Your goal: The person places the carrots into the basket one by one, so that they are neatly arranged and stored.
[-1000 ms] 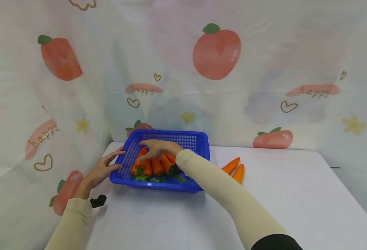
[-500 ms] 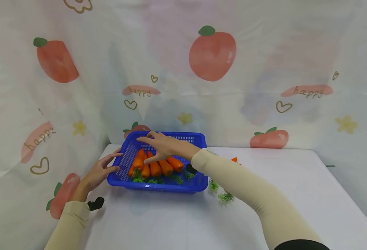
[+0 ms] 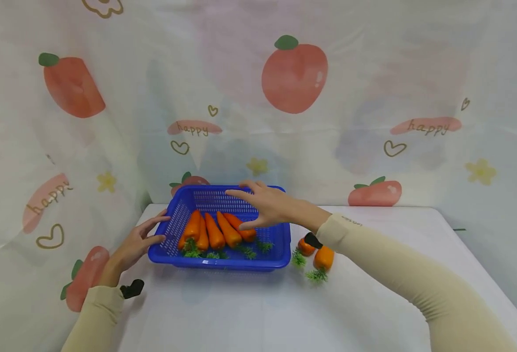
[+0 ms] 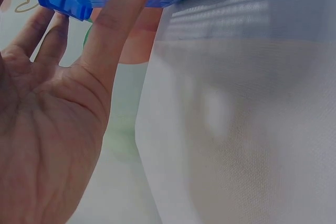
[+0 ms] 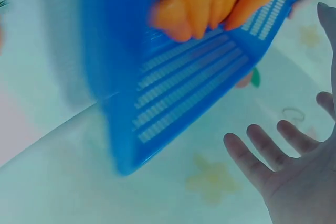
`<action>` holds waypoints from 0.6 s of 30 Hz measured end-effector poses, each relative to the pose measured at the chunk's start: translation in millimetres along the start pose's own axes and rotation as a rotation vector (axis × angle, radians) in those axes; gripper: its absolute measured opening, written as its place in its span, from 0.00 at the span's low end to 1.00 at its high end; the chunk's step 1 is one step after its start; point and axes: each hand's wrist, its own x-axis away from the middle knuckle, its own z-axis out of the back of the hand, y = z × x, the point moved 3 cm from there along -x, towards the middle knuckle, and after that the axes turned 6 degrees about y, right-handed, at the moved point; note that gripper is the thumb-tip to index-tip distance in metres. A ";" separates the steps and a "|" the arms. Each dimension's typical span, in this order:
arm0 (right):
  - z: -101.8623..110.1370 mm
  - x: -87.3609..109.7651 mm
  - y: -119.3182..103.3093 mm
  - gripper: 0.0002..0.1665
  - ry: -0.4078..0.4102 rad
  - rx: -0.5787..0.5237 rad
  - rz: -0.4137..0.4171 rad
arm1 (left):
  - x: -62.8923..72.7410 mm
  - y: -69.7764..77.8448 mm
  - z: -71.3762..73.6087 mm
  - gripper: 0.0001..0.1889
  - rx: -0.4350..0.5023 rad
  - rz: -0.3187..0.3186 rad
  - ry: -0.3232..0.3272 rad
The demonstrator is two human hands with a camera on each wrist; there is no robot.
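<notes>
A blue plastic basket (image 3: pixel 223 264) with slotted walls stands toward the back left of the table. Several orange carrots (image 3: pixel 215 233) with green tops lie in it, tips pointing to the back. My left hand (image 3: pixel 131 248) touches the basket's left rim with thumb and fingertips, its palm showing bare in the left wrist view. My right hand (image 3: pixel 278 208) hovers over the basket's right part, fingers spread and holding nothing. In the right wrist view its fingers (image 5: pixel 252 163) are apart from the basket. Two more carrots (image 3: pixel 324 258) lie right of the basket, partly hidden by my right wrist.
A white table (image 3: pixel 223 313) runs under everything, with its right edge sloping off toward the front. A cloth backdrop (image 3: pixel 232 73) printed with fruit, hearts and words rises behind and at the left. Dark devices (image 3: pixel 132 289) sit on both wrists.
My right hand has drawn back to the right, from over the carrots at the basket's left to its right side, uncovering them. The left hand stays at the rim.
</notes>
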 end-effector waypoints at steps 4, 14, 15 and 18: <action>3.9 28.0 15.9 0.56 0.025 0.000 -0.021 | 1.0 0.2 0.1 0.31 -0.005 -0.005 -0.001; 16.1 93.9 43.5 0.56 0.082 -0.021 -0.136 | 0.2 1.4 0.8 0.31 -0.018 -0.016 -0.006; 16.9 99.6 45.1 0.56 0.086 -0.028 -0.148 | 0.4 1.3 0.8 0.31 -0.020 -0.016 -0.008; 18.0 114.5 50.2 0.55 0.097 -0.045 -0.184 | 0.5 1.4 0.7 0.31 -0.014 -0.014 -0.010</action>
